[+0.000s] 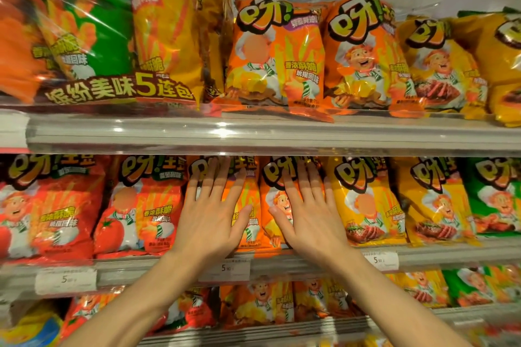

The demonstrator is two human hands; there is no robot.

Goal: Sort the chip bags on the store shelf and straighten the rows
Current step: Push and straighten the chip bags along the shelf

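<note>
store shelf (pixel 253 132) middle row: left hand (pixel 210 215) and right hand (pixel 308 214) apparently press orange bags (pixel 248 222), each grip flat.

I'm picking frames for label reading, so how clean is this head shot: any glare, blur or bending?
Head view: glare streaks on the multipack wrap and the clear upper shelf rail; wide-angle bending curves the shelves toward the edges; corners and the price tags are soft; left hand and right hand are sharp enough, evenly lit.
</note>
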